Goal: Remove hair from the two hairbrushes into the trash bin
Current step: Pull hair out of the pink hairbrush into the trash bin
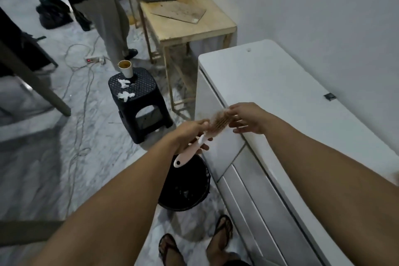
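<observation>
I hold the pink hairbrush [199,140] in my left hand [190,134], fingers curled round the neck where the handle meets the head, the handle end hanging down over the black trash bin [190,188] on the floor beside the white cabinet [280,101]. The bristles are matted with light brown hair [220,117]. My right hand [246,117] reaches to the far end of the head; thumb and forefinger seem to be pinching the hair there, the other fingers loosely spread, though blur keeps me from being sure how firm the pinch is.

I judge this to be the pulling step on the first brush I can see; the second brush is not in view. Next I need to draw the tuft clear of the bristles and bring it down over the bin, which sits just below and toward me, so little travel is called for. The cabinet's front edge runs close beside my right hand and could catch my knuckles.

Further off stand a black stool [140,101] bearing a paper cup [125,68] and crumpled tissues, a wooden table [194,21], cables across the floor and another person at that table, all well apart from my work
</observation>
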`<state>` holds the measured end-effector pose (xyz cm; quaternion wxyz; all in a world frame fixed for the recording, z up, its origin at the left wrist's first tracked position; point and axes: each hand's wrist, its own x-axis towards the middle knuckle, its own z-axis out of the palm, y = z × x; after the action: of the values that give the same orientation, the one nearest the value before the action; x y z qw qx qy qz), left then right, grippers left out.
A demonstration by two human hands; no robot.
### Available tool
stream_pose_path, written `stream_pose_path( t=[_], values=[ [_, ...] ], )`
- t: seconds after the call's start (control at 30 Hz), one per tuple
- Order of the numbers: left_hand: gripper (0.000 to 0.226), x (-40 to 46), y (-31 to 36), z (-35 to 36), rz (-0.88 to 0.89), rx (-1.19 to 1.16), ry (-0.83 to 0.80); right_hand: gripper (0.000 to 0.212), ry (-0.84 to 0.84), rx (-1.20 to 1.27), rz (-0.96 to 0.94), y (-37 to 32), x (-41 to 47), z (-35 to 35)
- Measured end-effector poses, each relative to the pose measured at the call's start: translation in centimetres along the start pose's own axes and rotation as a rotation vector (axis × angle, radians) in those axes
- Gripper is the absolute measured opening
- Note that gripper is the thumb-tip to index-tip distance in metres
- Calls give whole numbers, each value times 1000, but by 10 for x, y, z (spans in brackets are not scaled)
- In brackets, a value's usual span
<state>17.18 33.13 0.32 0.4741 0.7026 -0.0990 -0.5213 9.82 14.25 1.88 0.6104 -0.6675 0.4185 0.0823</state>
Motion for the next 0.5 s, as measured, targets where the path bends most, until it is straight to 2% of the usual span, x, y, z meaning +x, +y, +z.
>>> stream_pose_path(
  t=[0.13,0.23,0.33,0.5],
  values=[
    [35,-8,-29,-27,46,-37,113,13,-26,-30,-43,1,11,45],
    [37,-5,-56,-41,67,1,203,16,-85,-59,-32,7,24,71],
    [40,5,-81,-51,24,23,265,19,-121,-77,-6,17,42,91],
    [33,33,-120,-56,-75,-41,416,16,-173,-114,12,47,88,121]
  ],
)
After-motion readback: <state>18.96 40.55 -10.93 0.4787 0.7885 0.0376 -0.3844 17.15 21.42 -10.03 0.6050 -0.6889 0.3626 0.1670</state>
